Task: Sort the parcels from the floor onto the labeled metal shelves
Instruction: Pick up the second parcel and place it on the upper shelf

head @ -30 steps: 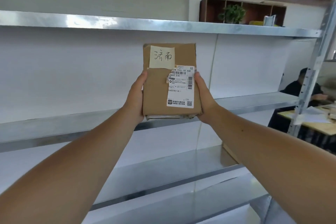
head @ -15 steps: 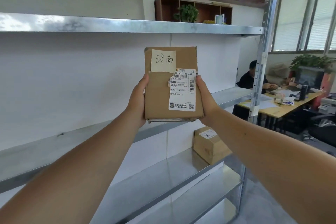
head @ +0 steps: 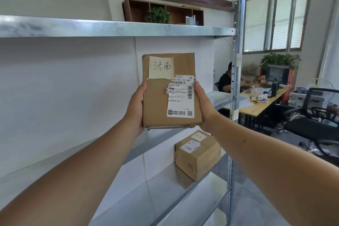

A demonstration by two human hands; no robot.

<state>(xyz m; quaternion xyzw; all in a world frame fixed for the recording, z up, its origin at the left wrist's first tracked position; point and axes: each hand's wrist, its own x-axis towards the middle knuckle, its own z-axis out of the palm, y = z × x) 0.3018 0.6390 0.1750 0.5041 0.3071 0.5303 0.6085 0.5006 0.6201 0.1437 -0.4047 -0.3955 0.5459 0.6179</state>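
Note:
I hold a flat brown cardboard parcel upright in front of the metal shelves. It carries a pale yellow note with handwritten characters and a white shipping label. My left hand grips its left edge and my right hand grips its right edge. Its lower edge hangs just above the middle shelf. A second brown parcel with small labels on top sits on the lower shelf, near the right upright post. A small paper label is stuck on that post.
Right of the rack, a person sits at a wooden desk with a monitor, papers and a plant. A black office chair stands in the aisle. A wooden cubby unit with a plant shows above the top shelf.
My view has swung to the right along the rack, bringing the right post, the second parcel and the office area into sight. The parcel stays held upright in both hands.

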